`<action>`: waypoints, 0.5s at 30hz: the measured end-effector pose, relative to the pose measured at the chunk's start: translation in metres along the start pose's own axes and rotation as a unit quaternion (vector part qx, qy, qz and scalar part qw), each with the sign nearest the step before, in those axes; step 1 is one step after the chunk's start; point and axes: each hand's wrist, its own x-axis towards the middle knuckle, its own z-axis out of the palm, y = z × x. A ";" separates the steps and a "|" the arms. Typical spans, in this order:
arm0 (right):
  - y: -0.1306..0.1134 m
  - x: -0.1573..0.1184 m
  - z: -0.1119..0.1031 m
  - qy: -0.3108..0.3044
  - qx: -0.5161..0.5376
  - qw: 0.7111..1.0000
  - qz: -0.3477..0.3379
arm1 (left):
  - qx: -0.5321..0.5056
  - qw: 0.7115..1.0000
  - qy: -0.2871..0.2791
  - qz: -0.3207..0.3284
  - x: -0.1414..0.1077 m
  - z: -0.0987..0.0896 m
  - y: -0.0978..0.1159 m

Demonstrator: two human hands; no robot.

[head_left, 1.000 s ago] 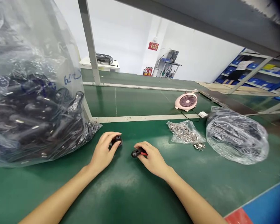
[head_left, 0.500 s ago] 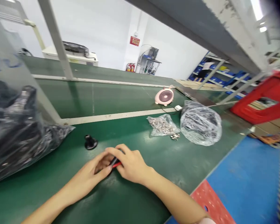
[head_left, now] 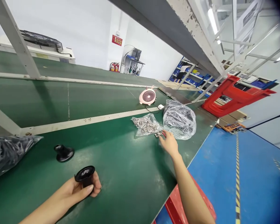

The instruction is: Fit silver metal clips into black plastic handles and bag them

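My left hand (head_left: 84, 189) is closed around a black flared part (head_left: 85, 173), its round dish facing up, above the green table. Another black flared part (head_left: 64, 153) stands on the table to the upper left of that hand. My right hand (head_left: 169, 142) reaches to a small pile of metal pieces (head_left: 158, 134), its fingers bent around a red item (head_left: 164, 133) that is mostly hidden. Just left of the pile lies a clear bag of small metal pieces (head_left: 146, 125). A larger clear bag of black parts (head_left: 180, 119) lies beyond my right hand.
A pink fan (head_left: 147, 96) stands behind the bags, its cable on the table (head_left: 121, 174). More bagged black parts (head_left: 9, 152) lie at the left edge. Metal posts and an overhead shelf (head_left: 168, 34) frame the table; a red stool (head_left: 231, 96) is at the right.
My hands have moved apart: the right went to the metal pieces with the red item, and the left keeps the black part, now dish up. The camera view has turned to the right.
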 end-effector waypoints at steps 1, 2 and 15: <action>0.015 0.007 -0.001 -0.007 -0.001 1.000 0.009 | -0.028 0.999 -0.008 -0.018 0.001 -0.001 0.002; 0.026 0.011 -0.001 -0.017 0.001 1.000 0.009 | -0.060 0.997 -0.024 -0.043 0.002 -0.002 0.003; -0.082 -0.028 0.043 -0.142 0.148 0.959 -0.197 | -0.076 0.989 -0.100 -0.082 0.002 -0.013 0.017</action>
